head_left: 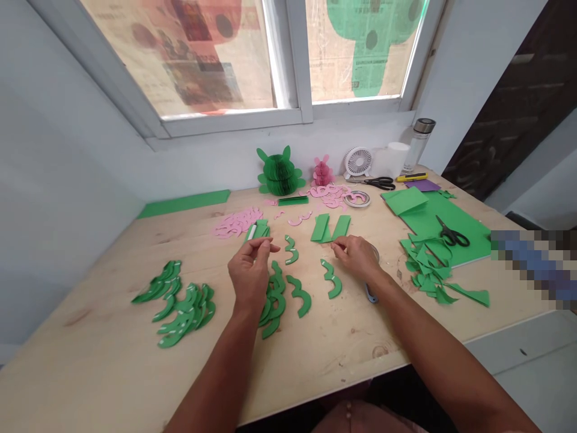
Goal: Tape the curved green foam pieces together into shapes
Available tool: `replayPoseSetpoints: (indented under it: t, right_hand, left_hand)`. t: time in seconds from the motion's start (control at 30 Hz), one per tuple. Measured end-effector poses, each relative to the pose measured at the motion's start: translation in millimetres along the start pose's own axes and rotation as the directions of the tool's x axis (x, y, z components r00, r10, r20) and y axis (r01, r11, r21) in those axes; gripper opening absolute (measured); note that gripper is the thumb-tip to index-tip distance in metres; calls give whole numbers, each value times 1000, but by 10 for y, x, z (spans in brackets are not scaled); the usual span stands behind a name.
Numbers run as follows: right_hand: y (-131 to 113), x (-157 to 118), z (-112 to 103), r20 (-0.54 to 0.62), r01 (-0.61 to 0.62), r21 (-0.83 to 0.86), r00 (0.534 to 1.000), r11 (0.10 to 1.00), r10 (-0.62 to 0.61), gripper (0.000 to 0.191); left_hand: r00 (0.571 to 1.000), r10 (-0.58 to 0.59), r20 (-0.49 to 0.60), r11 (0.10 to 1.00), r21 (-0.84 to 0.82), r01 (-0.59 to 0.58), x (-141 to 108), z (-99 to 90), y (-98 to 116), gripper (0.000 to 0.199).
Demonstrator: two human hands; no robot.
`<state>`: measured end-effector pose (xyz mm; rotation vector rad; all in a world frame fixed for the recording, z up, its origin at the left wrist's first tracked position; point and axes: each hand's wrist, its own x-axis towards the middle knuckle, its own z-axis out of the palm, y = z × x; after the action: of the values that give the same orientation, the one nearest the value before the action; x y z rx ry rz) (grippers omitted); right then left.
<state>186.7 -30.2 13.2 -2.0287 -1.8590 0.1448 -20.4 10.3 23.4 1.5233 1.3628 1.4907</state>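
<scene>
My left hand (253,267) is raised over the table's middle, thumb and fingers pinched together; what they hold, if anything, is too small to tell. Under and beside it lies a pile of wavy green paper pieces (274,300). My right hand (356,255) is also pinched, just in front of folded green strips (321,228), its hold unclear. Between the hands lie separate wavy green pieces (332,279), (300,296) and one farther back (291,249). A tape roll partly shows behind my right wrist. More green pieces with white marks (187,316) are heaped at the left.
Pink paper cutouts (238,222) lie farther back. Behind them stand a green paper figure (280,174), a pink one (323,172), a small fan (358,162) and a bottle (417,146). Black scissors (453,234) rest on green sheets at right, near green scraps (426,264).
</scene>
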Motion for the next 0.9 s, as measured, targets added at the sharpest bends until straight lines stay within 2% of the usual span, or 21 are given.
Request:
replayPoseSetpoints:
  t: [0.23, 0.37, 0.47, 0.57, 0.67, 0.73, 0.77, 0.83, 0.9]
  right_hand:
    - [20, 20, -23, -21, -2, -82, 1000, 997, 0, 29]
    - [118, 53, -51, -130, -102, -32, 987, 994, 97, 28]
    - [248, 94, -86, -247, -200, 137, 942, 970, 229, 27]
    - [387, 147, -115, -333, -218, 397, 871, 892, 361, 26]
    - [488, 195, -118, -334, -184, 608, 824, 773, 459, 29]
    - [525, 211, -116, -310, -178, 662, 820, 728, 482, 31]
    - [535, 211, -119, -291, -186, 656, 832, 731, 473, 30]
    - [536, 198, -137, -235, -231, 573, 873, 786, 427, 28]
    - [518, 173, -166, -170, -278, 400, 914, 873, 369, 25]
  left_hand:
    - [999, 31, -10, 998, 50, -30, -38, 38, -27, 20]
    - [998, 63, 16, 995, 81, -64, -56, 61, -50, 20]
    - [996, 87, 12, 989, 122, -87, -65, 57, -20, 20]
    - [993, 121, 14, 978, 172, -122, -77, 48, 43, 18]
    - [979, 157, 134, 955, 233, -185, -112, 65, 114, 16]
    - [938, 172, 300, 926, 275, -258, -160, 103, 159, 16]
    - [901, 187, 392, 904, 292, -314, -195, 130, 182, 17]
    - [806, 222, 548, 843, 307, -441, -285, 200, 227, 17]
    - [701, 234, 674, 779, 302, -550, -399, 285, 273, 18]
